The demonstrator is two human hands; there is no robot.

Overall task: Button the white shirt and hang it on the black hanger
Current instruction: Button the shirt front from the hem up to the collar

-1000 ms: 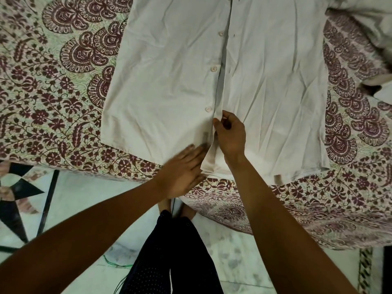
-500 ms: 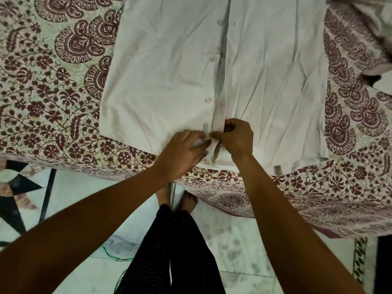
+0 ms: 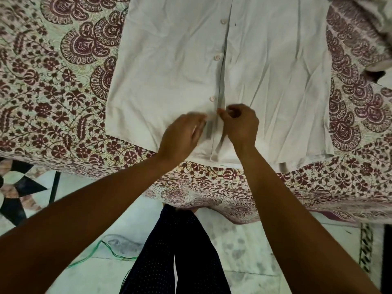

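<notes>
At the near hem of the white shirt (image 3: 275, 81), our right grip (image 3: 240, 126) is curled, thumb and forefinger pinching the edge of the buttonhole placket (image 3: 226, 81) just below the lowest button (image 3: 212, 99). Our left grip (image 3: 182, 134) lies on the button-side panel just beside it, fingers pointing toward the placket. It is blurred, so we cannot tell whether it pinches the cloth or only presses on it. Farther up the front, a second button (image 3: 216, 58) and a third button (image 3: 222, 22) lie uncovered, just beside the placket's edge. We see the shirt spread flat and front-up — creased on the right panel — on a bed under a maroon floral bedspread (image 3: 53, 92), its hem close to the bed's near edge. Below that edge are the marble floor (image 3: 244, 251) with black inlay at the left, and our dark dotted trousers (image 3: 180, 251).
</notes>
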